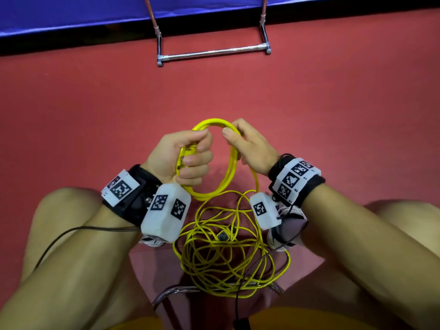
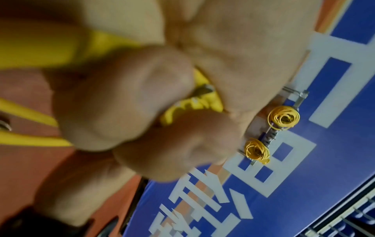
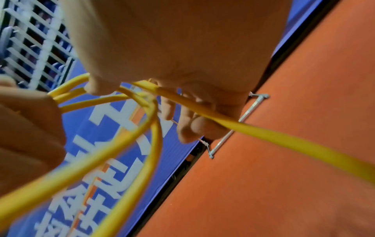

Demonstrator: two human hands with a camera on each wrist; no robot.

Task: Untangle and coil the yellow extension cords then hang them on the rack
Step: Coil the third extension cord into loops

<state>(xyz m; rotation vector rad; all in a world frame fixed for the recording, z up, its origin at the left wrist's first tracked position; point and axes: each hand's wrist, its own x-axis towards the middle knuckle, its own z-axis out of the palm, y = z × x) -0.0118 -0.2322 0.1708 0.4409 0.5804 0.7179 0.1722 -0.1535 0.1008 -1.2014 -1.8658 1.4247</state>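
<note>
My left hand (image 1: 183,158) was closed in a fist around one side of a small coil (image 1: 214,160) of yellow extension cord, just above the middle of the head view. In the left wrist view a metal prong (image 2: 202,91) of the cord's yellow plug (image 2: 188,109) poked out between my curled fingers (image 2: 125,102). My right hand (image 1: 250,148) held the opposite side of the coil, thumb on top and fingers curled under, and in the right wrist view one strand ran out across those fingers (image 3: 194,126) toward the lower right of the frame.

Below the coil, at the lower centre of the head view between my bare knees, the rest of the cord lay in a loose yellow tangle (image 1: 228,256) on the red floor (image 1: 333,103), with a dark socket end (image 1: 222,235) lying in it. A strand rose from the tangle to my right hand.

Farther off, at the top centre of the head view, stood the chrome base bar of the rack (image 1: 214,52), against a blue banner (image 1: 71,13). In the left wrist view, at the right middle of the frame, two yellow coiled cords (image 2: 284,118) hung on a metal rack in front of the blue banner with white lettering.
</note>
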